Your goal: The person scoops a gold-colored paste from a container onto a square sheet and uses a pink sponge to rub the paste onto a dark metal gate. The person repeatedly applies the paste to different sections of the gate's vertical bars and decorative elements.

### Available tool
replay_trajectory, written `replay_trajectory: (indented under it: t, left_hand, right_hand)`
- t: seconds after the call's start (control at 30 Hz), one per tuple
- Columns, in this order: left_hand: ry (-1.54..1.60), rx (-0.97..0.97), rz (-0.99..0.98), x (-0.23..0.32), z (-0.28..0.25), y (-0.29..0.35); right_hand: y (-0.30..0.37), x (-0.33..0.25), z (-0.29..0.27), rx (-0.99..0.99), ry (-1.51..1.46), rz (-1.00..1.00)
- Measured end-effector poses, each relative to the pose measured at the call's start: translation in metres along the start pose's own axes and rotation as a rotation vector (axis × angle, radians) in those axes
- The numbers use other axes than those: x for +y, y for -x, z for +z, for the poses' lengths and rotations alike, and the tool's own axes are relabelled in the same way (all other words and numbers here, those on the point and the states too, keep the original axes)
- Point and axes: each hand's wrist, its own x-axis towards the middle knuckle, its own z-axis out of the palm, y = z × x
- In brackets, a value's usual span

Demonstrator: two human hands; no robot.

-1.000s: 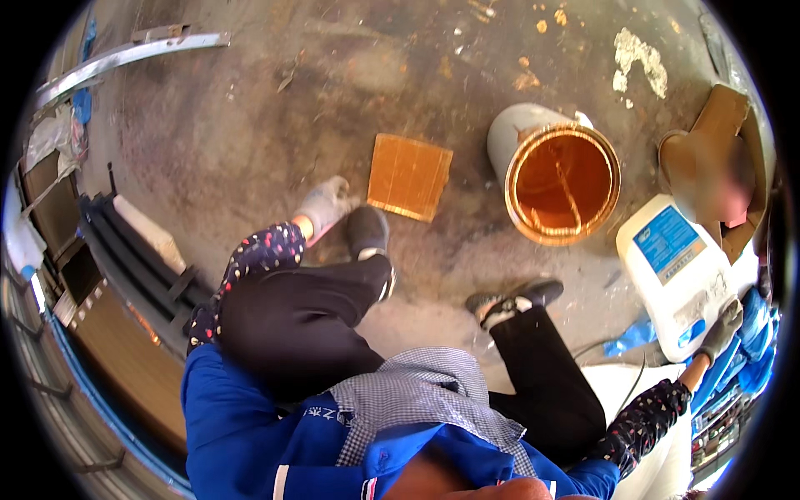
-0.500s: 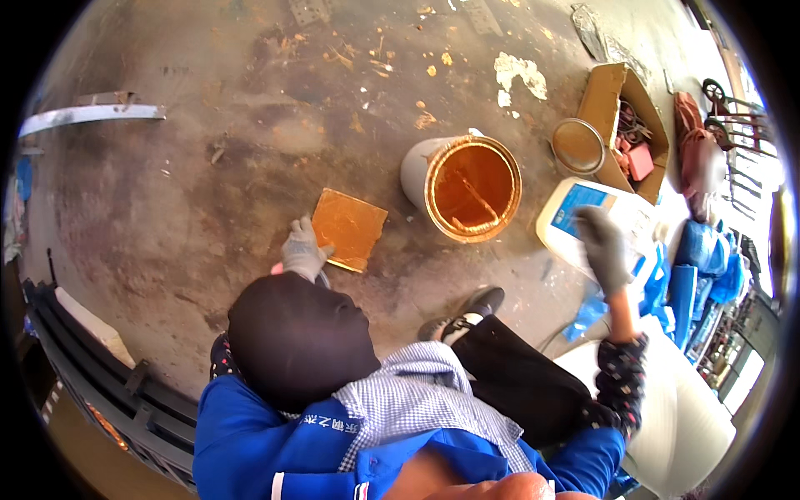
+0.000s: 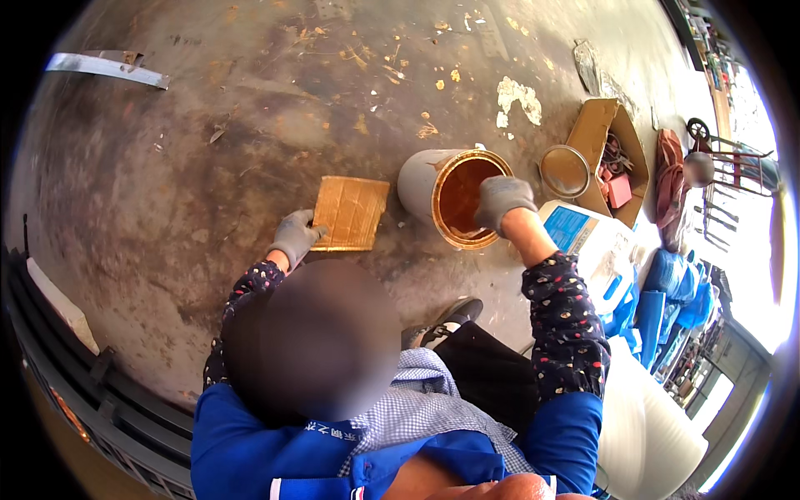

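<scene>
My left hand point(image 3: 295, 238), in a grey glove, grips the lower left edge of a square piece of brown cardboard point(image 3: 353, 213) with thumb and fingers. To its right stands a pale bucket point(image 3: 417, 185), tilted in this view, with orange-brown paint point(image 3: 460, 190) inside and paint smeared round its rim. My right hand point(image 3: 505, 204), gloved in grey too, is closed over the bucket's right side, fingers bent down into the opening. Whatever those fingers hold is hidden by the hand and the rim.
Right of the bucket are a round can or lid point(image 3: 565, 172), an open cardboard box point(image 3: 590, 125) with pink and red items, and a white jug point(image 3: 596, 250) with a blue label. Blue plastic point(image 3: 667, 279) lies farther right. A metal strip point(image 3: 108, 68) is far left; dark rails point(image 3: 100, 392) run lower left.
My right hand has swung left from above the white jug to the bucket's opening. The cardboard, still in my left hand, has turned slightly and shows a browner, ridged face.
</scene>
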Motion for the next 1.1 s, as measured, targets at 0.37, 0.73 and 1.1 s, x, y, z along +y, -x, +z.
replay_trajectory:
  t: [0.37,0.73,1.1]
  left_hand:
    - [0.525,-0.066,-0.225,-0.002,-0.015,0.003]
    - [0.572,-0.01,-0.157,-0.03,-0.011,0.008]
    - [0.544,0.03,-0.116,-0.045,-0.01,0.006]
  right_hand:
    - [0.012,0.015,0.031,0.273,-0.477,-0.221]
    - [-0.005,-0.001,0.049,0.275,0.135,-0.359]
    - [0.003,-0.001,0.053,0.237,-0.024,-0.253]
